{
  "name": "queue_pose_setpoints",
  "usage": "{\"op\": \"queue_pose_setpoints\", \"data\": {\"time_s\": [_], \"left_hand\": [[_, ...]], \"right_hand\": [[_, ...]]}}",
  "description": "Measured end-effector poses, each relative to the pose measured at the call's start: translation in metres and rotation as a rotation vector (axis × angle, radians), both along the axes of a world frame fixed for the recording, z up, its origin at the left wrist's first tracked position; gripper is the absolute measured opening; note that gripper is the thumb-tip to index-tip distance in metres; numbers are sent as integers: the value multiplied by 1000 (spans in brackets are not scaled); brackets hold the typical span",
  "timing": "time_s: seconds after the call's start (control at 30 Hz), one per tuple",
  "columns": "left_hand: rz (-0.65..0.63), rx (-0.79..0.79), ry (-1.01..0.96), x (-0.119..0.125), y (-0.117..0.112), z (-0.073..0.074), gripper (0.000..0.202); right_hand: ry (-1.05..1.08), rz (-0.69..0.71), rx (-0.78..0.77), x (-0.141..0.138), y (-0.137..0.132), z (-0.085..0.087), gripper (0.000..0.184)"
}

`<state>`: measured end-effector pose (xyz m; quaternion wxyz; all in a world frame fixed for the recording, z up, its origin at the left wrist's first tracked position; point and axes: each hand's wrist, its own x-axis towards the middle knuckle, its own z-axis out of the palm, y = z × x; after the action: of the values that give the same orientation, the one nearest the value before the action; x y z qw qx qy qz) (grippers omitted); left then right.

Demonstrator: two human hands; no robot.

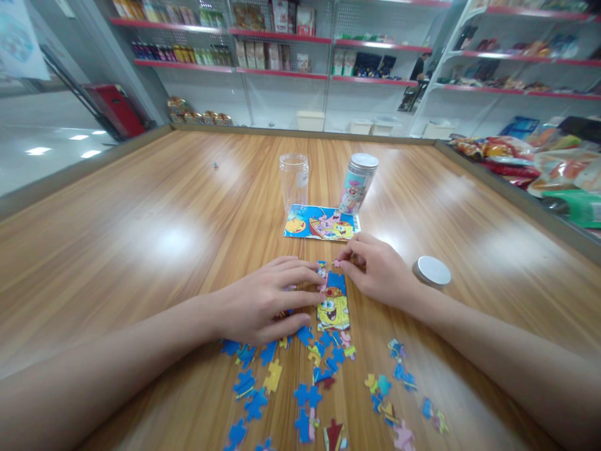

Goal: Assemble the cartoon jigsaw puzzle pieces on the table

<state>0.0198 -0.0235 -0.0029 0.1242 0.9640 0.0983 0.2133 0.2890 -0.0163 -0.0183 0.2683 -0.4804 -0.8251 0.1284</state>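
My right hand (373, 266) pinches a small pink jigsaw puzzle piece (337, 264) at the upper edge of a partly joined puzzle (334, 308), which shows a yellow cartoon face with blue above it. Spread flat, my left hand (270, 297) reaches in from the left, its fingertips touching the puzzle's left side. Some pieces lie partly hidden beneath that hand. Loose puzzle pieces (307, 396), mostly blue with some yellow, pink and red, are scattered nearer to me. Beyond my hands lies a picture card (322, 223) with cartoon figures.
Behind the card stand a clear jar (295, 181) and a printed can (359, 183) with a silver lid. A round silver lid (432, 271) rests right of my right hand. Snack bags (511, 156) are piled beyond the table's right edge. Stocked shelves line the back; a person (419, 67) is there.
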Motion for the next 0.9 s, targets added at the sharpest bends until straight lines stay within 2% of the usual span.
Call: {"op": "queue_pose_setpoints", "data": {"time_s": [0.13,0.37,0.5,0.7,0.9], "left_hand": [[55,-68,-166,-7,-1,5,38],[346,-25,-386,-13,1,4,23],[425,28,-371,-11,1,5,16],[330,74,-226,-6,1,9,12],[532,78,-147,-17,20,4,24]], "right_hand": [[18,-25,-17,4,-5,-2,5],[-1,-59,-26,4,-12,-3,5],[-38,-84,9,2,-15,-1,5],[-117,-113,50,-1,-16,3,7],[-129,-82,39,2,-13,0,6]]}}
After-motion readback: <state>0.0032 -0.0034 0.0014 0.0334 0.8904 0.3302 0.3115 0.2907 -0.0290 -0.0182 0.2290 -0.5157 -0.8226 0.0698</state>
